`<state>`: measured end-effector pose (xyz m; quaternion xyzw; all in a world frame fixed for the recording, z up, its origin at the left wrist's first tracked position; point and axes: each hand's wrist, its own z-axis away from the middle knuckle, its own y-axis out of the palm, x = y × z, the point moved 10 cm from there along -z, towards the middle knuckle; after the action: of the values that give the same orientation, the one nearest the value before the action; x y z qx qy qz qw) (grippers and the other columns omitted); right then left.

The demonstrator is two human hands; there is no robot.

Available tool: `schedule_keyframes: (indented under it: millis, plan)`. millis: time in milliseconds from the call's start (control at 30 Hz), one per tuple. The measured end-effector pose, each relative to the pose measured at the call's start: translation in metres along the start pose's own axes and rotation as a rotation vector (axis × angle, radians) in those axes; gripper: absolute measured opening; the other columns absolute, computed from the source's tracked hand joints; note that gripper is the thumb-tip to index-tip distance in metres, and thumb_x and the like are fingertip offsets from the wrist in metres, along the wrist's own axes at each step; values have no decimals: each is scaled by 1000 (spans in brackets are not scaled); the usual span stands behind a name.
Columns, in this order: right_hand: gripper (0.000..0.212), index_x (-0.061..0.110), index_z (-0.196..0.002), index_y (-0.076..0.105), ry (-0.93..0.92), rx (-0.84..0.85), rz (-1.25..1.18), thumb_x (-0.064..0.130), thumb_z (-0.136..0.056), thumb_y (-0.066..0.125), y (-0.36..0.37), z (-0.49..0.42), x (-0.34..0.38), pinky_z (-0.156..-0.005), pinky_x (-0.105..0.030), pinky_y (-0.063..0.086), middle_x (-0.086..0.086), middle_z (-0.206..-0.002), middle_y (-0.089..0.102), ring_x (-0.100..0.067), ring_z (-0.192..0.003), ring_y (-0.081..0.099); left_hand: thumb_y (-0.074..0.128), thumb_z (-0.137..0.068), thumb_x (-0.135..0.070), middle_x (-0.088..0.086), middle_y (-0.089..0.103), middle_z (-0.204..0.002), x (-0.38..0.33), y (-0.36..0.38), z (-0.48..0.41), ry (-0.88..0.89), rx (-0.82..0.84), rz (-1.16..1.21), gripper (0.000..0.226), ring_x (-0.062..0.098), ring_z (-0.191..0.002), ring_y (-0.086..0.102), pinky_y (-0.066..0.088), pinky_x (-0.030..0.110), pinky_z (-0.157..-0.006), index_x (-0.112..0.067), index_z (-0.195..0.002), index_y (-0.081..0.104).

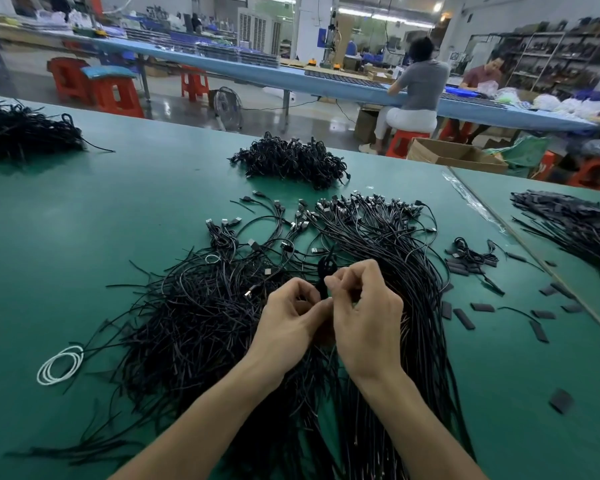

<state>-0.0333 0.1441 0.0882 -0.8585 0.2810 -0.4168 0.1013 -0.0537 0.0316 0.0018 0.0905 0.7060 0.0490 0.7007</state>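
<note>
A white cable coil (60, 364) lies at the left of the green table (118, 202), apart from the work. The left hand (288, 315) curls round a small black cable bundle (327, 271), steadying it above the loose cables (378, 237). The right hand (364, 306) pinches its waist, probably to wrap a tie. Black strips (465, 318) lie within reach.

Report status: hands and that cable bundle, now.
Grip: left hand and right hand both pinch the coiled black cable. Bundle raised between the fingertips. Below: loose cable pile close under both hands, not snagging in view.
</note>
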Motion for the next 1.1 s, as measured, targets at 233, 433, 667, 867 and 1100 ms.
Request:
schedule_keyframes:
  millis: [233, 433, 667, 867, 1100]
  plan:
    - [35, 17, -75, 48, 285, 184, -439, -11, -87, 66, 24, 9, -25, -72, -18, 54, 6, -80, 70, -4, -82, 68, 37, -102, -28, 18, 74, -97, -1, -14, -5, -136, -76, 568, 34, 25, -79, 71, 59, 30, -66, -8, -87, 60]
    - [34, 16, -77, 50, 244, 416, -497, -13, -87, 64, 43, 14, -17, -75, -23, 54, 4, -81, 70, -9, -78, 67, 59, -82, -48, 14, 76, -89, -15, -20, 0, -125, -78, 464, 42, 18, -70, 71, 59, 27, -63, -11, -75, 79]
    - [44, 32, -69, 49, 168, 475, -347, -4, -82, 69, 44, 11, -11, -71, -18, 51, 17, -78, 66, -2, -74, 63, 55, -84, -32, 10, 74, -107, -25, -9, 5, -111, 79, 489, 28, 19, -94, 71, 58, 30, -80, -17, -91, 78]
    - [39, 27, -68, 50, 197, 480, -290, 0, -84, 73, 40, 9, -20, -66, -25, 53, 6, -72, 64, -5, -67, 62, 64, -86, -36, 2, 69, -123, -30, -10, 8, -9, 143, 282, 25, 13, -109, 64, 52, 26, -89, -20, -70, 75]
    - [41, 26, -67, 45, 162, 308, -140, 5, -85, 75, 13, -6, -26, -65, -19, 52, 11, -77, 68, -3, -69, 62, 91, -68, -32, -8, 56, -100, -14, -29, 12, 98, -23, -277, 43, -1, -86, 53, 48, 15, -75, -35, -103, 67]
